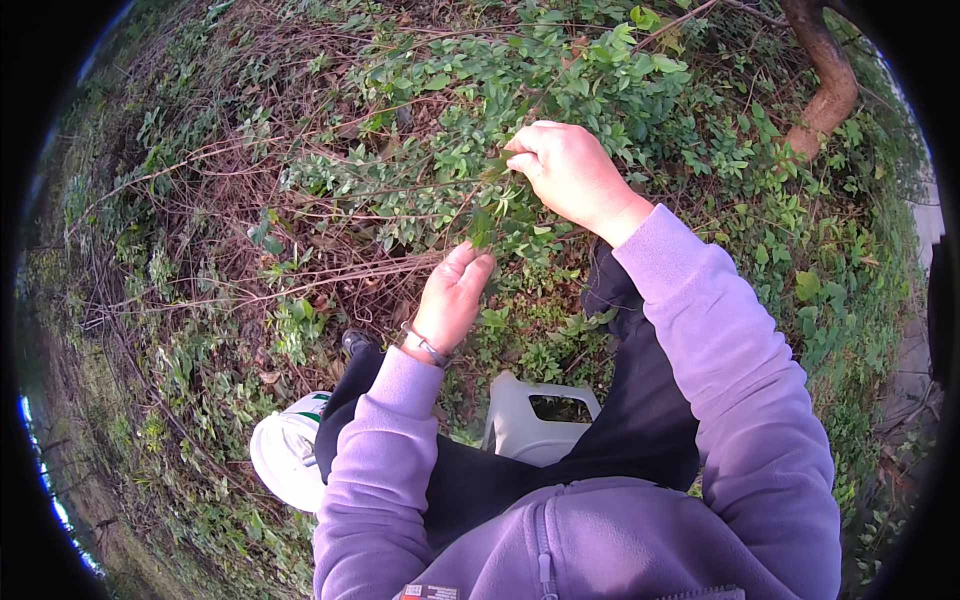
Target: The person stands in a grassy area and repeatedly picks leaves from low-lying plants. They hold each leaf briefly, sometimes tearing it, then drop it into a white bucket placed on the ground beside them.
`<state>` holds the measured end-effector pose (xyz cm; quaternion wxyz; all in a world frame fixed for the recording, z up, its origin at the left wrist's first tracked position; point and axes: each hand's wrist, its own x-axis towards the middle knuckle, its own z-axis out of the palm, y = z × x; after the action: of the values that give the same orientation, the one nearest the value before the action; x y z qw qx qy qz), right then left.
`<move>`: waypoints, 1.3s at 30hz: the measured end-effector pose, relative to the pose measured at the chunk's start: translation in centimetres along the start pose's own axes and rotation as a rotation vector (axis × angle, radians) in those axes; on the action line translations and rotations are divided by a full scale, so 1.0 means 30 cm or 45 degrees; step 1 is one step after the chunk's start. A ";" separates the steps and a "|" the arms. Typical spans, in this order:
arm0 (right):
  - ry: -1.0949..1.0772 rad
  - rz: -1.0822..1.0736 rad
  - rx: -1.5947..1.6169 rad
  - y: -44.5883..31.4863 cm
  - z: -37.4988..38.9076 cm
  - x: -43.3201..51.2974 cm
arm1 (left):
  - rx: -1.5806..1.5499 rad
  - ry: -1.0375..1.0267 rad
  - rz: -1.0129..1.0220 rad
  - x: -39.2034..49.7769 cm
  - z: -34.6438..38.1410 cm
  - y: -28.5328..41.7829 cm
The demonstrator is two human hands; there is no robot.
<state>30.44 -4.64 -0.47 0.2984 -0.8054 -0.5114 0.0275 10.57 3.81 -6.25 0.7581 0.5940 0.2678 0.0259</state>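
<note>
My left hand [454, 296], with a bracelet at the wrist, pinches the lower tip of some green leaves [484, 225] between thumb and fingers. Above it and to the right, my right hand [566, 172] has thumb and forefinger closed on leaves of a thin sprig. The leaves lie between the two hands, and the exact parts within my fingertips are hidden. Behind them spread leafy green shrubs [622, 82] with long thin stems.
A white bucket [289, 457] stands by my left leg, and a pale plastic stool [510, 420] is between my legs. Dry bare twigs [247, 172] tangle at the left. A curved tree trunk [832, 90] rises at the upper right, with paving [926, 217] beyond.
</note>
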 end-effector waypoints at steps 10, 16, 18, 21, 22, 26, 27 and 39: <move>0.137 -0.015 0.236 -0.070 -0.048 0.011 | 0.118 -0.071 0.228 0.024 0.001 -0.039; 0.090 0.019 0.347 -0.070 -0.030 0.013 | 0.304 0.007 0.098 0.017 -0.010 -0.074; -0.022 -0.037 0.280 -0.046 0.006 0.013 | 0.401 0.033 0.232 0.015 -0.010 -0.073; -0.201 -0.045 0.015 -0.007 0.040 -0.004 | 0.416 0.043 0.213 0.017 -0.005 -0.069; -0.179 -0.096 -0.006 0.002 0.045 -0.010 | 0.427 0.048 0.251 0.015 -0.005 -0.068; -0.278 -0.053 -0.119 0.015 0.050 -0.017 | 0.406 0.021 0.219 0.010 -0.011 -0.060; -0.304 -0.046 -0.122 0.015 0.050 -0.016 | 0.391 0.014 0.216 0.009 -0.012 -0.058; -0.194 -0.079 -0.130 0.030 0.073 -0.007 | 0.394 0.033 0.215 0.003 -0.004 -0.044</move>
<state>30.30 -4.09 -2.80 0.2180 -0.7988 -0.5581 0.0534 10.23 3.58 -7.53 0.6494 0.7235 0.2275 0.0558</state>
